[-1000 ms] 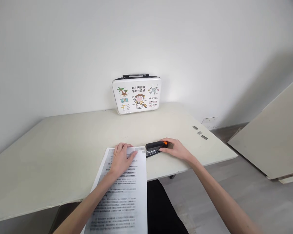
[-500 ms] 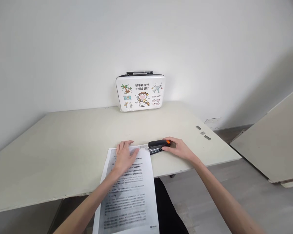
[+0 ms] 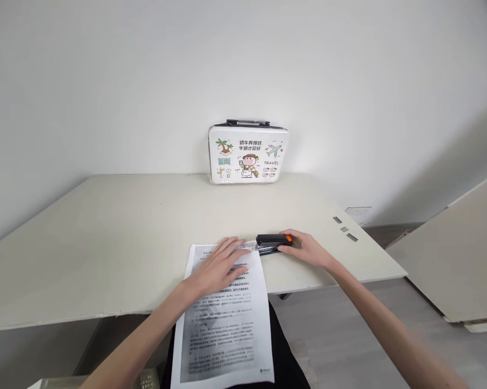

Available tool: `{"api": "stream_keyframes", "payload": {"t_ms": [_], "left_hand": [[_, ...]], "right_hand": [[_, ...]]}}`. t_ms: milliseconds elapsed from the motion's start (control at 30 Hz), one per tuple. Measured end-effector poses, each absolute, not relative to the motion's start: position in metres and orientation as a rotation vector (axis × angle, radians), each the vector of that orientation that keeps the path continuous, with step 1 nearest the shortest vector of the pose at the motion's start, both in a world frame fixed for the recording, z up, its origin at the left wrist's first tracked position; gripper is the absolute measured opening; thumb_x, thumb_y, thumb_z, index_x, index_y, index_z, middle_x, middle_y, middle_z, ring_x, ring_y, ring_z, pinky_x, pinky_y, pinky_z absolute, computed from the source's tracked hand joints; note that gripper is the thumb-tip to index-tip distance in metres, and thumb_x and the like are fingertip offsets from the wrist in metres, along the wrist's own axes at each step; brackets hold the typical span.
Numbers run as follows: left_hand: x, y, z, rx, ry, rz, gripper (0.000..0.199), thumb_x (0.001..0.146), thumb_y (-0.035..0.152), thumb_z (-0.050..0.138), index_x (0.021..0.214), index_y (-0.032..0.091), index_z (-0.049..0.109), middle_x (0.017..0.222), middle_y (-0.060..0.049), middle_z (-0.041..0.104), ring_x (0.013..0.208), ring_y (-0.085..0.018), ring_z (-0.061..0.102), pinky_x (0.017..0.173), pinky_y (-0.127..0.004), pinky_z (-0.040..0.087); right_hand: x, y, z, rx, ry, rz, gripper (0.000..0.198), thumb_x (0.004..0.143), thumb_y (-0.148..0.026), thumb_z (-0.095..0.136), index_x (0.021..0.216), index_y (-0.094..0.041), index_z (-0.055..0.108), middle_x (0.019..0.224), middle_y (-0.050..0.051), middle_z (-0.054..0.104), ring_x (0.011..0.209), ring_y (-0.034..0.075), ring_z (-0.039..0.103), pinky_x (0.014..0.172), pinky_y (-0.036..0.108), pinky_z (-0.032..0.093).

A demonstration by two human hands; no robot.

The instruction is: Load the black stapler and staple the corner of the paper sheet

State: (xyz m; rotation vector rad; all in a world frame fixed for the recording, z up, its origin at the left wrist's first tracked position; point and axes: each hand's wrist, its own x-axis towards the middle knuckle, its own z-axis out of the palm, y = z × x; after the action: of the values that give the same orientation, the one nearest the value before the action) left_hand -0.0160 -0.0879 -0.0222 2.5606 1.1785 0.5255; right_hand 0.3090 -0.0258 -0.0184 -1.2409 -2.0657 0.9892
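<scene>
Paper: white printed sheet with grey-shaded text [image 3: 222, 335]; its top part lies on the pale, flat-topped table [image 3: 117, 243], and its lower part hangs past the front edge at six o'clock, over the black-clothed lap [image 3: 286, 356]. Whether more sheets lie beneath, I cannot tell.
Stapler: black, long-bodied stapler with an orange patch [image 3: 269, 240], at one o'clock from the paper's middle, its front end meeting the upper-right corner; how deep the corner sits inside is hidden.
Left hand: bare left hand [image 3: 219, 266], fingers spread over the sheet's upper half.
Right hand: bare right hand [image 3: 308, 248], pinching the stapler's rear between thumb and fingers.
Stapling step: seemingly lining up corner and stapler; it calls for a steady sheet and a straight, level stapler.
Room: tabletop stretches widest towards ten o'clock; the front edge runs close below the stapler. The white, cartoon-printed case [image 3: 249, 156] stands well apart at twelve o'clock.
</scene>
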Motion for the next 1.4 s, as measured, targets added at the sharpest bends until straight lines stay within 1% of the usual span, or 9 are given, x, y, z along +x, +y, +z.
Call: {"api": "stream_keyframes", "payload": {"t_ms": [200,367,500,600,700,867,1133,1300,1400], "left_hand": [[-0.01,-0.086,-0.023,2.599,1.095,0.541,0.039,0.109,0.043,0.045,0.146,0.037,0.057,0.166,0.002,0.041,0.158,-0.024,0.028,0.131,-0.053,0.02],[-0.008,-0.086,-0.028,2.547,1.064,0.559,0.04,0.109,0.041,0.047,0.147,0.037,0.057,0.166,0.002,0.041,0.158,-0.023,0.03,0.13,-0.05,0.026],[-0.007,-0.086,-0.03,2.549,1.055,0.519,0.045,0.108,0.047,0.049,0.152,0.039,0.052,0.17,0.003,0.032,0.159,-0.026,0.025,0.131,-0.053,0.021],[-0.006,-0.086,-0.03,2.584,1.041,0.483,0.048,0.109,0.048,0.046,0.156,0.039,0.047,0.173,0.003,0.023,0.16,-0.028,0.019,0.132,-0.054,0.017],[-0.004,-0.086,-0.031,2.604,1.039,0.463,0.049,0.11,0.047,0.043,0.158,0.04,0.045,0.173,0.004,0.02,0.161,-0.028,0.016,0.132,-0.055,0.015],[0.0,-0.088,-0.033,2.583,1.066,0.461,0.049,0.109,0.049,0.044,0.156,0.04,0.047,0.173,0.004,0.019,0.16,-0.032,0.018,0.132,-0.057,0.015],[0.001,-0.088,-0.035,2.571,1.028,0.516,0.049,0.108,0.05,0.047,0.156,0.042,0.046,0.174,0.007,0.017,0.161,-0.031,0.017,0.132,-0.057,0.014],[0.001,-0.087,-0.035,2.576,1.019,0.494,0.05,0.108,0.05,0.046,0.158,0.042,0.044,0.174,0.006,0.014,0.161,-0.03,0.014,0.132,-0.057,0.012],[0.001,-0.087,-0.034,2.57,1.025,0.484,0.05,0.108,0.05,0.046,0.158,0.042,0.044,0.174,0.006,0.014,0.161,-0.03,0.013,0.132,-0.057,0.012]], "right_hand": [[0.307,-0.019,0.003,-1.234,-2.223,1.023,0.045,0.095,-0.061,0.059,0.125,-0.029,0.068,0.126,0.006,0.072,0.111,0.026,0.066,0.101,0.041,0.051],[0.282,-0.016,0.006,-1.373,-2.089,0.998,0.053,0.103,-0.067,0.037,0.115,-0.028,0.071,0.128,0.006,0.073,0.121,0.028,0.066,0.108,0.043,0.048],[0.253,-0.01,0.009,-1.446,-2.05,0.954,0.064,0.104,-0.071,0.028,0.118,-0.026,0.072,0.135,0.008,0.071,0.133,0.03,0.061,0.117,0.045,0.04],[0.234,-0.006,0.014,-1.473,-2.118,0.935,0.071,0.102,-0.075,0.025,0.123,-0.026,0.071,0.141,0.008,0.068,0.138,0.032,0.056,0.117,0.047,0.039],[0.222,-0.003,0.016,-1.484,-2.212,0.9,0.075,0.101,-0.079,0.02,0.123,-0.028,0.071,0.138,0.008,0.069,0.136,0.034,0.058,0.113,0.047,0.041],[0.216,-0.004,0.012,-1.526,-2.294,0.811,0.076,0.099,-0.08,0.017,0.12,-0.031,0.071,0.131,0.007,0.073,0.129,0.036,0.062,0.105,0.048,0.046],[0.215,-0.003,0.012,-1.588,-2.301,0.838,0.072,0.1,-0.078,0.018,0.121,-0.034,0.071,0.126,0.004,0.075,0.129,0.036,0.063,0.108,0.051,0.044],[0.214,-0.002,0.008,-1.595,-2.312,0.802,0.075,0.099,-0.08,0.017,0.118,-0.033,0.072,0.131,0.004,0.073,0.131,0.037,0.061,0.108,0.052,0.045],[0.214,0.0,0.006,-1.596,-2.295,0.796,0.076,0.098,-0.082,0.017,0.116,-0.032,0.072,0.13,0.005,0.074,0.13,0.037,0.061,0.108,0.052,0.045]]}}
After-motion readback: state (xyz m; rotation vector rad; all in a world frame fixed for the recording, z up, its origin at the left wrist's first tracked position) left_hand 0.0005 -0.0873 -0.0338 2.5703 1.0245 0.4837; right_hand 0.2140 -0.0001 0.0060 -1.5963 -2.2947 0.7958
